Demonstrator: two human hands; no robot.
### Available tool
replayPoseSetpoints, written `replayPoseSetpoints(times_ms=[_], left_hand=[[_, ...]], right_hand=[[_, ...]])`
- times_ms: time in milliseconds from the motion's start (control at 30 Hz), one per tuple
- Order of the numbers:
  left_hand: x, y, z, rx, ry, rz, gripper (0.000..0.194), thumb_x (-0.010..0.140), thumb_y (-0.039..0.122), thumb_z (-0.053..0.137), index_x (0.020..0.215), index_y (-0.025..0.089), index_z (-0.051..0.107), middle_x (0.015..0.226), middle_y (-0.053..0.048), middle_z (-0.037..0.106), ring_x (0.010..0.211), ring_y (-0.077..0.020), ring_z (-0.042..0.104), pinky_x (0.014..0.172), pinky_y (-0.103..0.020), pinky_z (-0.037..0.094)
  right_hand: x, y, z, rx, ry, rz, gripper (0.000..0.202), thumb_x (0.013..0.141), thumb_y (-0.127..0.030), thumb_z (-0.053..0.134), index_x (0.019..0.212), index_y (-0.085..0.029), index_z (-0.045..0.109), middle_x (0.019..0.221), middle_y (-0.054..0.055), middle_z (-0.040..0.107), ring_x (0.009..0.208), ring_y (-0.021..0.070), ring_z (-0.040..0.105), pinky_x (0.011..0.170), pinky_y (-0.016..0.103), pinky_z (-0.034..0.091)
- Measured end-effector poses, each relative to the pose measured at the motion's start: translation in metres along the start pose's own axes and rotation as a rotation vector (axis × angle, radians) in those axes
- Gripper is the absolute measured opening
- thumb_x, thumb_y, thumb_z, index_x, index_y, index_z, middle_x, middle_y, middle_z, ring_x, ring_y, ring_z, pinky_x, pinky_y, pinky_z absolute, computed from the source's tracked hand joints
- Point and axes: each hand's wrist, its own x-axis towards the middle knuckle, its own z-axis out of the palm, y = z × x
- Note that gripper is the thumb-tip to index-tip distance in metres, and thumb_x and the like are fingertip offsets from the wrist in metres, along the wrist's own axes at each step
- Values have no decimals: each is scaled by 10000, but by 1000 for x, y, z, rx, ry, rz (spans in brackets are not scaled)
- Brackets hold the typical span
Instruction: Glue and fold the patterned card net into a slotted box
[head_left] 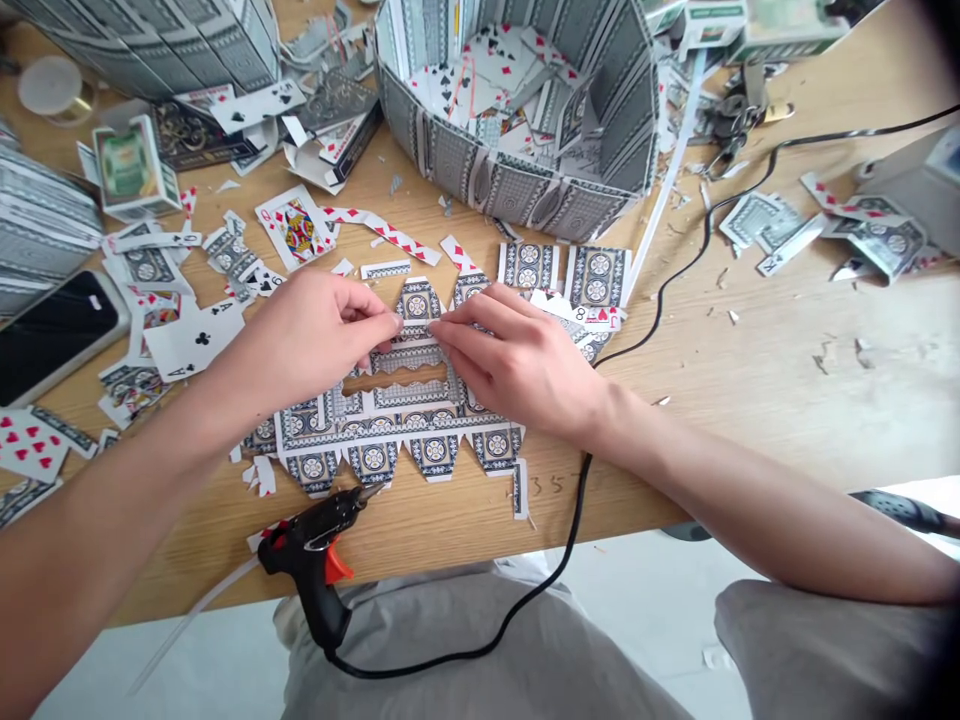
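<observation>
Your left grip [322,322] pinches the card frame [433,455], mid-picture | your right grip [517,355] touches it, thumb hidden, closure can't be told | "35" marks counter [750,400] | phone [56,345] cut off, left edge

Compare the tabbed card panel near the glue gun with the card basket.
The card panel lies flat; the card basket has standing walls. The panel looks smaller than the basket. The panel's pattern is blue and tan, the basket's greyer. Both are made from playing cards.
</observation>
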Motion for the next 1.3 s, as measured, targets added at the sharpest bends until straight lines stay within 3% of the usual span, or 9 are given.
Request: replayPoseSetpoints(times_ms=[267,767,967,1167,1300], left_hand=[[0,-1,1,-3,15,48,313,964,333,584,782,157,768,584,15,672,539,-127,532,707,-335,483],[0,0,2,90,55,84,306,932,342,609,726,175,762,507,50,604,478,-98,412,597,-304,414],[5,1,5,152,119,73,215,875,286,676,680,214,733,598,-3,626,606,-182,543,716,-382,450],[5,-6,6,244,249,212,299,849,480,766,696,234,695,638,-20,634,710,-233,618,722,-387,479],[1,-8,8,286,298,274,249,869,471,776,798,239,717,790,-47,701,807,-258,660,769,-397,517]], right_hand=[[1,-2,-2,3,-46,41,296,1094,-178,462,1150,-201,751,1020,122,666,983,272,566,906,463,513],[0,0,-2,-50,-71,1,303,1094,-162,460,1199,-195,742,1056,124,666,997,279,568,892,467,523],[-1,-2,-4,-131,-109,-51,324,1096,-142,433,1276,-180,699,1092,133,666,1001,284,555,862,469,513],[-1,-5,-5,-124,-132,-36,333,1106,-134,406,1305,-174,671,1051,123,655,996,279,560,854,460,514],[-1,-5,-5,-153,-131,-50,321,1111,-136,411,1298,-180,668,1052,115,663,988,264,569,851,445,518]])
